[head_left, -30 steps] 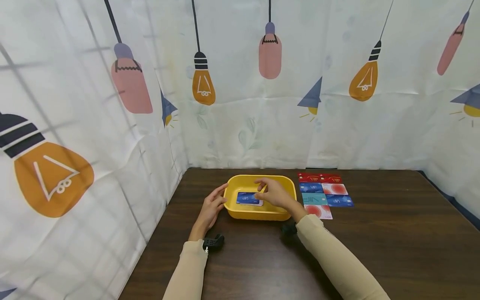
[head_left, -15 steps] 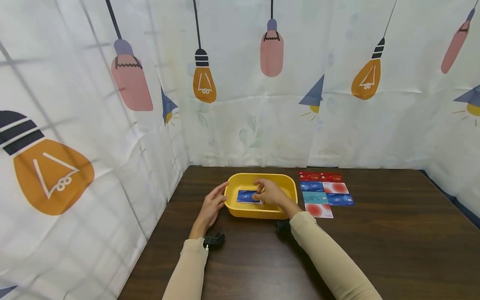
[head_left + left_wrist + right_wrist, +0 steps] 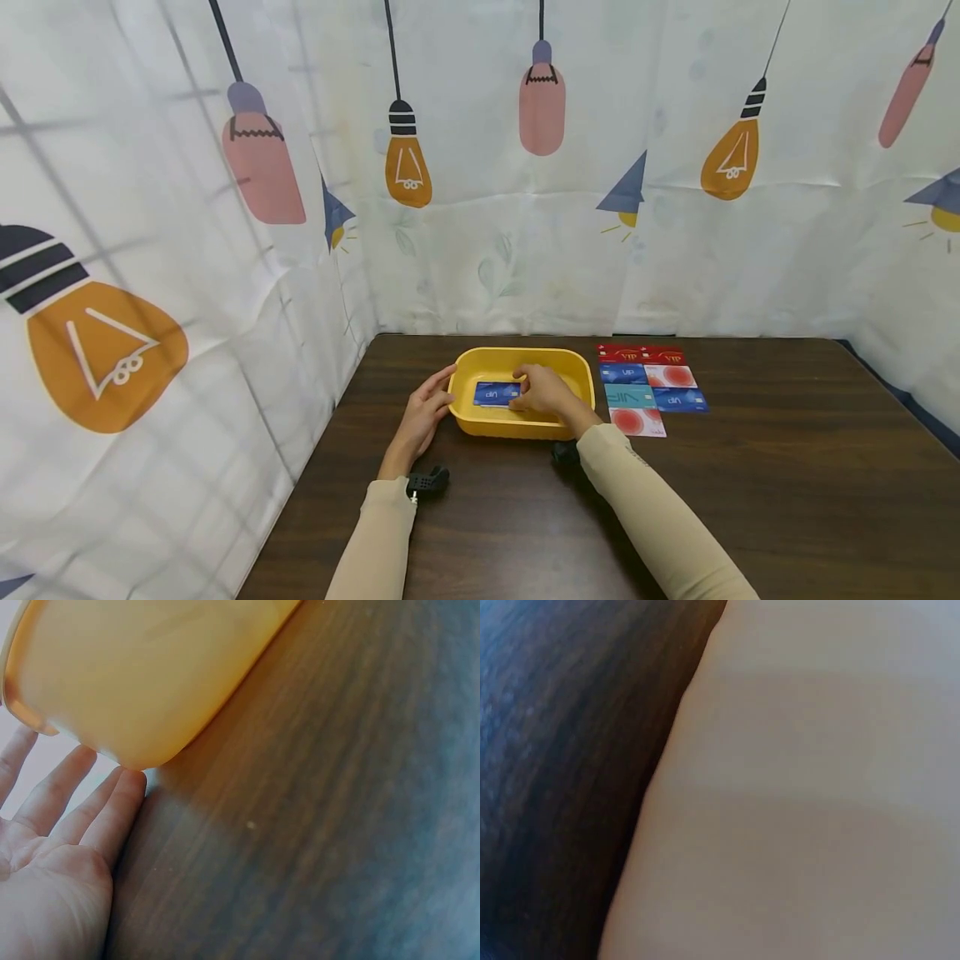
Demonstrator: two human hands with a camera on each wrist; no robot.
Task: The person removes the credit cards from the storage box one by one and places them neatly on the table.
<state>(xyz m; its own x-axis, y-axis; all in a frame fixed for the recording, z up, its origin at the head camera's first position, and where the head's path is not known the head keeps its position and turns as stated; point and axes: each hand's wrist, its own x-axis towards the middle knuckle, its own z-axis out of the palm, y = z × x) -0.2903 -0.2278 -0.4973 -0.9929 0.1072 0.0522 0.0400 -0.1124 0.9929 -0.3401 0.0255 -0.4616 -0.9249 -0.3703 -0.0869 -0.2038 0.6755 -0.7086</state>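
A yellow plastic basin (image 3: pixel 517 429) stands on the brown table, with a small stack of cards inside, topped by a blue VIP card (image 3: pixel 495 392). My left hand (image 3: pixel 422 417) is at the basin's left end, fingers extended and their tips touching its wall. In the left wrist view, those fingertips (image 3: pixel 133 780) meet the basin's (image 3: pixel 150 667) rounded corner. Reaching into the basin from the right, my right hand (image 3: pixel 547 392) has bent fingers at the card stack's right edge. I cannot tell whether they pinch a card.
Right of the basin, several cards lie in two columns: red VIP cards (image 3: pixel 619 354), blue ones (image 3: pixel 679 400), a teal one (image 3: pixel 628 395), and white-and-red ones (image 3: pixel 637 422). A patterned curtain (image 3: pixel 480 250) hangs behind and at the left. The right wrist view is mostly beige sleeve (image 3: pixel 802 787).
My right hand's thumb and fingers have shifted slightly right, from over the blue card's right part to its right edge. The left hand stays at the basin; the laid-out cards are unchanged.
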